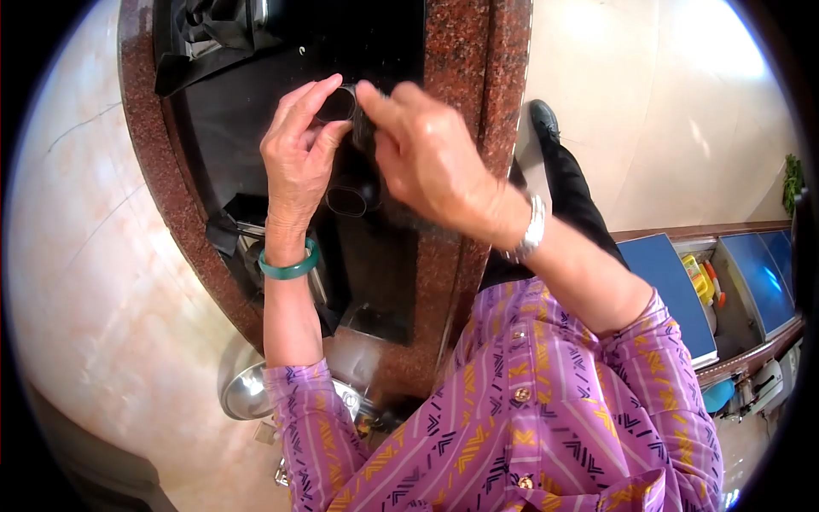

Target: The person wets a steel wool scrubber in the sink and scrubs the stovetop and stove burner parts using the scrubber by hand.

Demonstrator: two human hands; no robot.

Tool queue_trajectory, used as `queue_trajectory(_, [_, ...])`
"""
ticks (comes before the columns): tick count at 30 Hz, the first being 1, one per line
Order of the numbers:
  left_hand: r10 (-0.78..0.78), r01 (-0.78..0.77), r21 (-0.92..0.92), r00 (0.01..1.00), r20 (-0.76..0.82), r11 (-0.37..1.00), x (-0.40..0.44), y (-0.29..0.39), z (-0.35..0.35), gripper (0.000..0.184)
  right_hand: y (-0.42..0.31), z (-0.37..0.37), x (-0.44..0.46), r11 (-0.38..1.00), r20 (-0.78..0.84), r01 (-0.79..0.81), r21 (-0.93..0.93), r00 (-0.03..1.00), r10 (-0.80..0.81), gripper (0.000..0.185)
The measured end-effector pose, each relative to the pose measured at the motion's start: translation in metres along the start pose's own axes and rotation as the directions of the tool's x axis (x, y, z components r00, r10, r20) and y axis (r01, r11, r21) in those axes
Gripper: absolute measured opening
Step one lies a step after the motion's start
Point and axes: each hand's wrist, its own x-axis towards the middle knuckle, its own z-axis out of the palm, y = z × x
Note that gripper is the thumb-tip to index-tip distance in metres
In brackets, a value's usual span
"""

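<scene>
Black round-mouthed cylinder, eleven o'clock: left hand curled round, gripping it; right hand beside, grip blurred, can't tell. Likely working its side; next calls for steady left hold.

Motion blurs the fingers of the right hand, and whether they touch the black, oval-rimmed object beside them cannot be told. The left hand, curled around that object, hides part of it. Between the 2 wrists, another black, oval-rimmed cylinder fades into shadow. Beyond the left hand, a pale speck is too small to identify, and an angular black stand is cut off by the top edge. Behind that hand, the purple patterned sleeve covers part of a shiny, round metal bowl.
</scene>
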Motion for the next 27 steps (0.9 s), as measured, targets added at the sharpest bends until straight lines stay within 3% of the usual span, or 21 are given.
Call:
queue_trajectory(3, [0.063, -0.063, 0.013, 0.998, -0.002, 0.998, 0.002, 0.0, 0.001, 0.043, 0.0, 0.0, -0.005, 0.998, 0.043, -0.04, 0.056, 0.998, 0.038, 0.028])
queue_trajectory(5, [0.062, -0.062, 0.002, 0.998, -0.007, 0.998, 0.001, -0.003, 0.001, 0.042, 0.009, 0.003, 0.012, 0.998, -0.014, 0.037, -0.052, 0.999, -0.038, 0.036])
queue_trajectory(11, [0.056, -0.056, 0.042, 0.998, -0.002, 0.998, 0.001, 0.001, 0.001, 0.042, -0.001, 0.0, -0.001, 0.999, 0.053, 0.002, -0.032, 0.999, 0.0, 0.025])
queue_trajectory(15, [0.022, -0.022, -0.024, 1.0, 0.0, 0.999, -0.001, -0.005, 0.002, 0.041, 0.004, -0.004, 0.003, 0.994, 0.007, 0.087, -0.06, 0.996, -0.087, 0.026])
queue_trajectory(17, [0.035, -0.035, -0.052, 0.999, -0.003, 0.998, 0.001, -0.004, 0.004, 0.041, 0.003, -0.011, -0.019, 1.0, 0.199, -0.008, -0.012, 0.98, 0.011, 0.027])
queue_trajectory(18, [-0.012, 0.013, -0.083, 1.0, 0.014, 0.996, 0.001, -0.001, 0.004, 0.041, 0.001, -0.015, -0.027, 0.999, 0.223, -0.026, 0.048, 0.975, 0.015, 0.036])
queue_trajectory(23, [-0.128, 0.136, -0.124, 0.99, 0.066, 0.983, -0.002, 0.002, 0.002, 0.046, 0.007, -0.036, -0.032, 0.956, 0.139, -0.188, 0.226, 0.977, 0.159, 0.044])
queue_trajectory(25, [-0.117, 0.115, -0.243, 0.993, 0.009, 0.963, -0.002, 0.006, 0.007, 0.05, 0.011, -0.038, -0.031, 0.935, 0.095, -0.174, 0.308, 0.984, 0.152, 0.041])
queue_trajectory(27, [-0.133, 0.127, -0.173, 0.991, -0.023, 0.977, -0.002, 0.012, 0.011, 0.051, 0.013, -0.039, -0.033, 0.931, 0.107, -0.18, 0.319, 0.982, 0.154, 0.04])
